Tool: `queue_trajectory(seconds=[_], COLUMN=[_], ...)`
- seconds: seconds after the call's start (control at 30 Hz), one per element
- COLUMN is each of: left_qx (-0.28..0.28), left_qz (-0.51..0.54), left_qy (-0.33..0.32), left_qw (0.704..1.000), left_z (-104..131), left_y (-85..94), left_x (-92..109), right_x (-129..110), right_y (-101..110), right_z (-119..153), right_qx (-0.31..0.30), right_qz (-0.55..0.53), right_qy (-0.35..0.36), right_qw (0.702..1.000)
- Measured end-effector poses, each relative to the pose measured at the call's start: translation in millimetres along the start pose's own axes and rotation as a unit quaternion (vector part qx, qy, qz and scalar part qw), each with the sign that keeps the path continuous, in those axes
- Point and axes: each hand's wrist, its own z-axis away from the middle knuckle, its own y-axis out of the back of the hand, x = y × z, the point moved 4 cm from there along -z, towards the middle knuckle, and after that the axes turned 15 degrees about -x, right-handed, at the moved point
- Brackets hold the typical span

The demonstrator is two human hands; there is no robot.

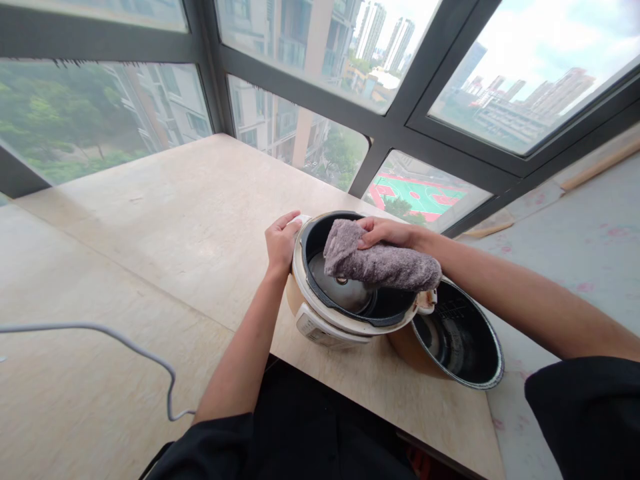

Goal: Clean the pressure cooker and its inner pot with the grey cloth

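Observation:
A white cooker body (327, 321), lidless, with a dark inner wall and a metal heating plate at its bottom, stands near the table's front edge. My left hand (281, 243) is closed around the white handle on its left rim. In my right hand (387, 233) is a folded grey-purple cloth (380, 263), held over the right part of the cooker's opening and hiding some of its inside. The thumb presses on top of the cloth; the other fingers are mostly covered. A dark inner pot (465, 340) with a brownish outside leans tilted against the cooker's right side.
The pale table (165, 220) runs left to the windows. A grey cord (120, 341) lies across its left part. Window frames (400, 133) rise close behind the cooker, and a flowered wall (575, 267) borders the right side.

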Motion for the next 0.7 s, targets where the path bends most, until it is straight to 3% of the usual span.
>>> queue_trajectory(seconds=[0.2,0.4,0.5,0.6,0.7], left_qx=[0.003,0.003,0.003,0.007,0.005], left_qz=[-0.016,-0.008,-0.005,-0.005,-0.002], left_qy=[-0.011,-0.005,0.005,0.009,0.013], left_qw=[1.0,1.0,1.0,1.0,1.0], left_z=[-0.2,0.0,0.6,2.1,3.3], left_y=[0.5,0.5,0.6,0.9,0.6], left_x=[3.0,3.5,3.9,5.0,6.0], right_x=[-27.9,-17.4,-13.7,-22.4,-41.5], right_y=[15.0,26.4,26.9,7.4,-38.0], right_z=[49.1,81.7,90.9,92.3,81.9], right_qx=[0.16,0.336,0.387,0.395,0.346], right_qz=[-0.006,0.032,0.068,0.157,0.326], right_qy=[0.091,0.129,0.134,0.144,0.185], right_qw=[0.983,0.932,0.91,0.894,0.86])
